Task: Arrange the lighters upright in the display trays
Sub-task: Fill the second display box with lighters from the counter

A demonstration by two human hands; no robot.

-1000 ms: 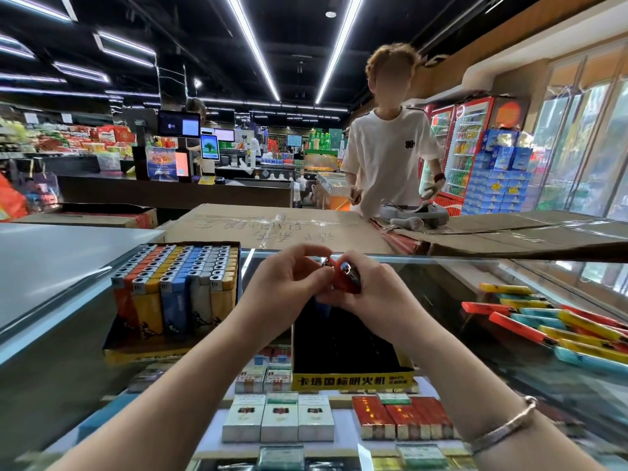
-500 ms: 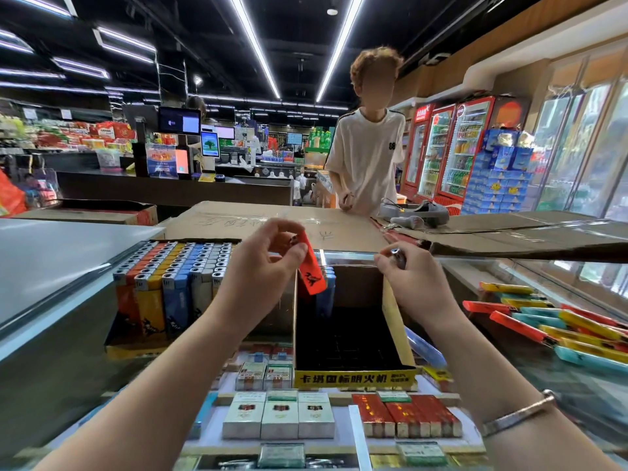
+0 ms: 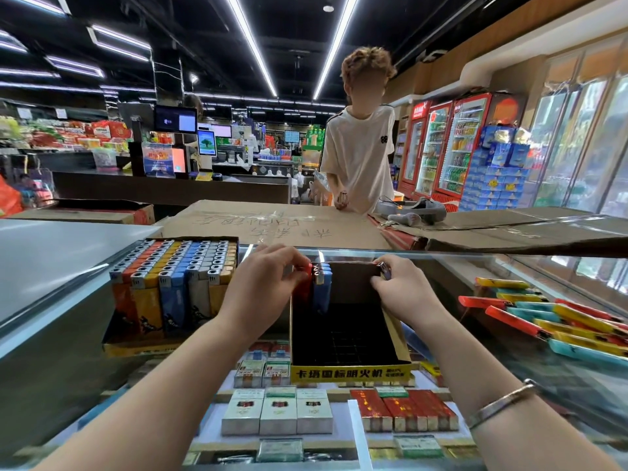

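A yellow-fronted display tray with a black grid stands on the glass counter, mostly bare inside. At its back left corner my left hand pinches a red lighter held upright, right beside upright blue lighters standing in the tray. My right hand grips another lighter at the tray's back right edge; only its metal top shows. To the left stands a second tray filled with upright lighters in rows.
Several long yellow, red and teal lighters lie loose on the glass at right. Cigarette packs show under the glass. Flattened cardboard lies behind the trays, and a person in a white shirt stands beyond it.
My left hand has brought the red lighter down from mid-air into the tray's back left corner. My right hand has moved to the tray's back right edge.
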